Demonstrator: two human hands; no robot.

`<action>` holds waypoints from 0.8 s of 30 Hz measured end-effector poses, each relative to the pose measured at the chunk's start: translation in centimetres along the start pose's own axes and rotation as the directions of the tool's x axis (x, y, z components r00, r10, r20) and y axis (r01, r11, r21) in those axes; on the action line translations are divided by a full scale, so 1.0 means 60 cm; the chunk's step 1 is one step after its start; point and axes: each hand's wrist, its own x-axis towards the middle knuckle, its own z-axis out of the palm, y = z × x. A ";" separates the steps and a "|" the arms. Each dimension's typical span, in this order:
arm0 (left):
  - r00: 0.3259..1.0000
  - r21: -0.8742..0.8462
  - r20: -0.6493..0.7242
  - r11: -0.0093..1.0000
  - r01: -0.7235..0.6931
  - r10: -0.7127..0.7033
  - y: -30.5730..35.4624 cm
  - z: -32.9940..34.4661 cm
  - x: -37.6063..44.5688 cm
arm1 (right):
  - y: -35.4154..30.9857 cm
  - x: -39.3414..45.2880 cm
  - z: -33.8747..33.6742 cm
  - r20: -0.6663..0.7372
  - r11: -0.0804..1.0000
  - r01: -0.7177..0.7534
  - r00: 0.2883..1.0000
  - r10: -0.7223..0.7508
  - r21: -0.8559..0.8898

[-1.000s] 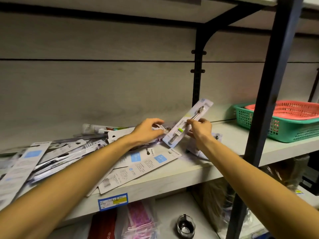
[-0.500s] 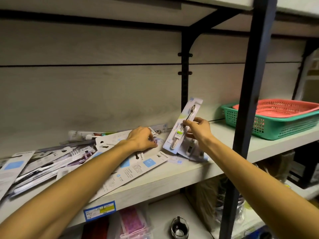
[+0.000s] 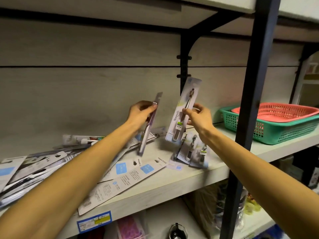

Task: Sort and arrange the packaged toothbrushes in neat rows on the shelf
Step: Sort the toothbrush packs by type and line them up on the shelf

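I judge the sorting barely begun. The pale wood-grain shelf board (image 3: 172, 183) runs across the middle of the frame, and most of its left half is covered by a loose heap of flat carded toothbrush packs (image 3: 51, 163), many face down and overlapping. Just right of centre, a short row of three small upright packs (image 3: 191, 150) leans together, the only ordered group I see. My right hand (image 3: 198, 116) pinches a white carded toothbrush pack printed with dark lettering (image 3: 183, 111), held upright above that row. My left hand (image 3: 141, 112) grips a slim pack seen edge-on (image 3: 149, 125), lifted off the heap. The stacked green and red plastic baskets (image 3: 276, 121) sit at the right.
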 end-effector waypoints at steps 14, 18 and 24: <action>0.953 -0.122 -0.297 0.988 -0.099 0.059 0.108 -0.135 -0.058 | -0.092 -0.055 0.106 0.116 0.937 0.342 0.936 -0.332 -0.079; 0.939 -0.016 -0.331 0.995 -0.101 0.090 0.132 -0.194 -0.097 | -0.108 -0.109 0.162 0.153 0.937 0.347 0.926 -0.346 0.021; 0.947 -0.037 -0.320 0.999 -0.033 0.019 0.135 -0.285 -0.188 | -0.111 -0.200 0.255 0.225 0.934 0.258 0.922 -0.315 0.248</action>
